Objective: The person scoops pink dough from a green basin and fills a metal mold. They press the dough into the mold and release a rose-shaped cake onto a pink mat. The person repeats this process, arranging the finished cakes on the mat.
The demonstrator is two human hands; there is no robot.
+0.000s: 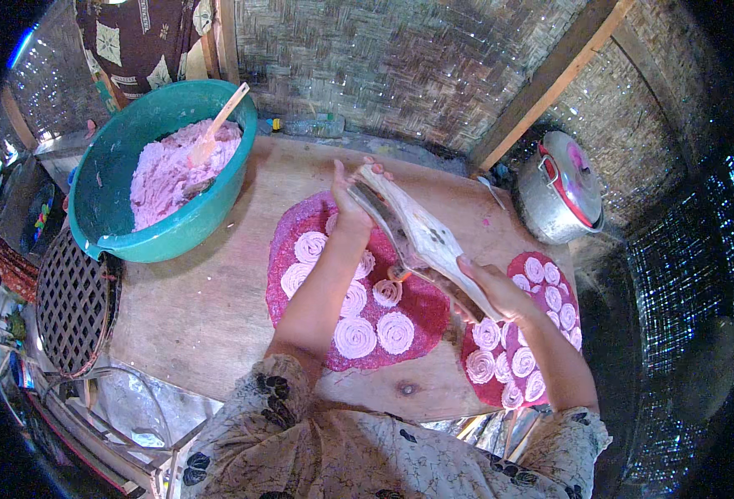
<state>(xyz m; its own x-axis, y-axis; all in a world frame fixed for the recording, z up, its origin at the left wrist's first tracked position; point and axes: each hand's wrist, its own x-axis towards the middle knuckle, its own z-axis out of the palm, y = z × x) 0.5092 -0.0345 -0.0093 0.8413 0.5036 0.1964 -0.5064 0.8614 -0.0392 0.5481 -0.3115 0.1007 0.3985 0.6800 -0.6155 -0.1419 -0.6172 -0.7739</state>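
Note:
Both my hands grip a long wooden press (423, 226), held at a slant above the table. My left hand (357, 198) is closed round its far left end; my right hand (493, 289) is closed round its near right end. A small orange-brown round part (398, 273) shows under its middle. Below lies a pink-red mesh mat (294, 223) bearing several pale pink dough spirals (355, 337). One smaller spiral (387, 292) sits just under the press. My left forearm hides part of this mat. More spirals cover a second red mat (487, 391) at the right, partly behind my right arm.
On the wooden table (192, 320), a big green basin (163, 241) of pink dough (163, 175) holds a wooden paddle (227, 112). A lidded metal pot (550, 200) stands at the far right. A plastic bottle (313, 126) lies by the woven wall; a lattice tray (72, 303) is at left.

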